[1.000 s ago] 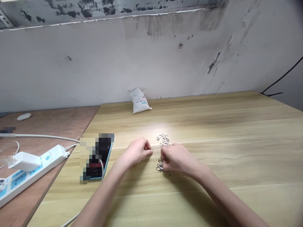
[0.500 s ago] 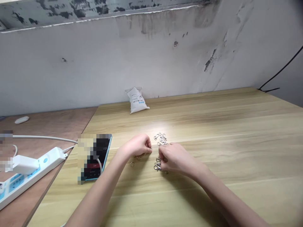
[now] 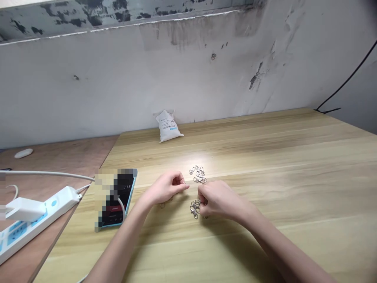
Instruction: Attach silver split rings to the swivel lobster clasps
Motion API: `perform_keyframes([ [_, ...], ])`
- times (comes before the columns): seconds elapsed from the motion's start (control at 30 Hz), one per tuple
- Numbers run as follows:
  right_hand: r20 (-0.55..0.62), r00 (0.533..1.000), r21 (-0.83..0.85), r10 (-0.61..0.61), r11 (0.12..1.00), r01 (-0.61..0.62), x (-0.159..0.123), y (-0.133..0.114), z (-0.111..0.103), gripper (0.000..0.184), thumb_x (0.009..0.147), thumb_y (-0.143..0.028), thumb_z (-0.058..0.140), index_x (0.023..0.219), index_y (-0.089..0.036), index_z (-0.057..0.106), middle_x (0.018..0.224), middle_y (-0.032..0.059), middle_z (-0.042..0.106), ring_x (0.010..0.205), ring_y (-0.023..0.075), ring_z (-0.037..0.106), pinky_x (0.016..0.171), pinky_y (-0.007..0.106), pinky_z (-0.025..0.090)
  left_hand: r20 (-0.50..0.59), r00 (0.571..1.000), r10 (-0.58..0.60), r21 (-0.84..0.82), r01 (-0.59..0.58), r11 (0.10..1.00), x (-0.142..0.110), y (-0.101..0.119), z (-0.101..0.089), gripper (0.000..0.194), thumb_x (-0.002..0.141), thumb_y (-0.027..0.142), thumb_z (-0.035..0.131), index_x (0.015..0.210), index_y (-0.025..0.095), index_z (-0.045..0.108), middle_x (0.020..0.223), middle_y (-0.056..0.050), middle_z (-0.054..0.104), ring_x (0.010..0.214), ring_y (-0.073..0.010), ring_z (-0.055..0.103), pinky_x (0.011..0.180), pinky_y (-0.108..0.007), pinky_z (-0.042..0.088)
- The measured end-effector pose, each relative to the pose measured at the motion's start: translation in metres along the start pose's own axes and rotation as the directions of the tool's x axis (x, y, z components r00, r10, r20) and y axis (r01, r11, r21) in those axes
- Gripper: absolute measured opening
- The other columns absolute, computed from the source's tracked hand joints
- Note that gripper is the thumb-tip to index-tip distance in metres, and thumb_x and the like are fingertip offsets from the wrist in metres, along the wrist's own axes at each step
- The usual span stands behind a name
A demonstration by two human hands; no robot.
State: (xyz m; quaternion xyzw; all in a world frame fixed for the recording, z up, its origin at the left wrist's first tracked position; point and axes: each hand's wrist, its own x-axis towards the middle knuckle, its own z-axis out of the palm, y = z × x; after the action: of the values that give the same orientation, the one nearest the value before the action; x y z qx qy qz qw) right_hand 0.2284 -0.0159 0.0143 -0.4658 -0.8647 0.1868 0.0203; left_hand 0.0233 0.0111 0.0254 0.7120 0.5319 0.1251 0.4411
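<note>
Two groups of metal clasps point(image 3: 193, 209) are being borne by tabletop point(image 3: 265, 169), in front of white packet point(image 3: 168, 126). Group farther from packet is being touched by curled right hand point(image 3: 216, 199); left hand point(image 3: 166, 188) is being held apart, near rings point(image 3: 163, 205); grips unclear.

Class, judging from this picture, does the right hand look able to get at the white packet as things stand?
Probably yes, with a forward stretch. Between the right hand and the white packet, I see only low metal clasps, which it could likely pass over or around.
</note>
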Motion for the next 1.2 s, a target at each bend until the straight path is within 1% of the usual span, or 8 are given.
perform_keyframes([
  [0.17, 0.010, 1.000, 0.030, 0.000, 1.000, 0.000, 0.002, 0.000, 0.000, 0.004, 0.068, -0.018, 0.066, 0.068, -0.018, 0.062, 0.063, 0.0018, 0.063, 0.054, 0.0113, 0.047, 0.052, 0.027, 0.020, -0.100, 0.995, 0.002, -0.225, -0.024, 0.974, -0.014, -0.014, 0.008, 0.037, 0.083, 0.051, 0.060, 0.072, 0.015, 0.059, 0.057, 0.004, 0.048, 0.050, -0.0089, 0.041, 0.047, -0.021, 0.031],
  [0.37, -0.046, 0.999, 0.114, -0.016, 0.993, 0.021, 0.005, 0.004, 0.004, 0.006, 0.064, -0.015, 0.063, 0.067, -0.019, 0.060, 0.065, -0.0034, 0.066, 0.055, 0.0087, 0.044, 0.052, 0.025, 0.019, -0.155, 0.987, 0.039, -0.427, -0.102, 0.899, -0.016, -0.020, 0.016, 0.029, 0.080, 0.044, 0.067, 0.079, 0.014, 0.067, 0.066, 0.000, 0.057, 0.056, -0.0091, 0.045, 0.052, -0.021, 0.035],
  [0.53, -0.111, 0.993, 0.092, -0.032, 0.995, 0.043, 0.007, 0.006, 0.011, 0.008, 0.063, -0.015, 0.063, 0.066, -0.019, 0.057, 0.065, -0.0043, 0.065, 0.054, 0.0078, 0.040, 0.052, 0.025, 0.017, -0.228, 0.973, 0.017, -0.422, -0.114, 0.899, -0.018, -0.018, 0.020, 0.025, 0.075, 0.038, 0.073, 0.076, 0.014, 0.068, 0.069, -0.001, 0.061, 0.055, -0.0078, 0.044, 0.051, -0.020, 0.033],
  [0.67, -0.162, 0.984, 0.065, -0.073, 0.994, 0.085, 0.008, 0.006, 0.015, 0.010, 0.063, -0.011, 0.059, 0.068, -0.019, 0.055, 0.064, -0.0044, 0.063, 0.054, 0.0077, 0.037, 0.052, 0.025, 0.016, -0.243, 0.970, -0.021, -0.431, -0.088, 0.898, -0.018, -0.017, 0.020, 0.027, 0.074, 0.039, 0.074, 0.069, 0.013, 0.065, 0.061, 0.001, 0.057, 0.049, -0.0059, 0.038, 0.046, -0.019, 0.030],
  [0.87, -0.139, 0.983, 0.090, -0.122, 0.987, 0.135, 0.007, 0.004, 0.014, 0.010, 0.065, -0.009, 0.055, 0.069, -0.018, 0.053, 0.062, -0.0029, 0.062, 0.052, 0.0079, 0.038, 0.053, 0.025, 0.015, -0.248, 0.969, 0.015, -0.426, -0.123, 0.896, -0.016, -0.018, 0.020, 0.032, 0.079, 0.045, 0.068, 0.072, 0.014, 0.068, 0.056, 0.002, 0.053, 0.048, -0.0065, 0.038, 0.043, -0.019, 0.028],
  [0.97, -0.138, 0.984, 0.082, -0.116, 0.988, 0.128, 0.006, 0.005, 0.011, 0.011, 0.068, -0.009, 0.055, 0.073, -0.019, 0.054, 0.063, -0.0026, 0.062, 0.053, 0.0085, 0.039, 0.053, 0.025, 0.015, -0.283, 0.959, 0.008, -0.425, -0.133, 0.895, -0.015, -0.019, 0.019, 0.030, 0.078, 0.044, 0.070, 0.074, 0.014, 0.070, 0.063, 0.000, 0.059, 0.050, -0.0071, 0.042, 0.045, -0.019, 0.032],
  [1.13, -0.151, 0.983, 0.128, -0.101, 0.984, 0.121, 0.007, 0.010, 0.010, 0.023, 0.076, -0.011, 0.053, 0.096, -0.020, 0.058, 0.061, -0.0038, 0.060, 0.055, 0.0105, 0.045, 0.055, 0.023, 0.020, -0.377, 0.926, 0.000, -0.440, -0.180, 0.880, -0.013, -0.023, 0.018, 0.027, 0.074, 0.041, 0.074, 0.079, 0.014, 0.073, 0.073, -0.004, 0.069, 0.061, -0.0111, 0.055, 0.052, -0.020, 0.040],
  [1.2, -0.147, 0.984, 0.152, -0.100, 0.981, 0.122, 0.008, 0.010, 0.010, 0.023, 0.077, -0.011, 0.053, 0.097, -0.020, 0.061, 0.062, -0.0037, 0.060, 0.055, 0.0104, 0.046, 0.055, 0.023, 0.022, -0.414, 0.910, -0.012, -0.444, -0.190, 0.875, -0.013, -0.023, 0.018, 0.027, 0.073, 0.040, 0.075, 0.080, 0.014, 0.073, 0.074, -0.005, 0.070, 0.063, -0.0125, 0.058, 0.053, -0.021, 0.042],
])
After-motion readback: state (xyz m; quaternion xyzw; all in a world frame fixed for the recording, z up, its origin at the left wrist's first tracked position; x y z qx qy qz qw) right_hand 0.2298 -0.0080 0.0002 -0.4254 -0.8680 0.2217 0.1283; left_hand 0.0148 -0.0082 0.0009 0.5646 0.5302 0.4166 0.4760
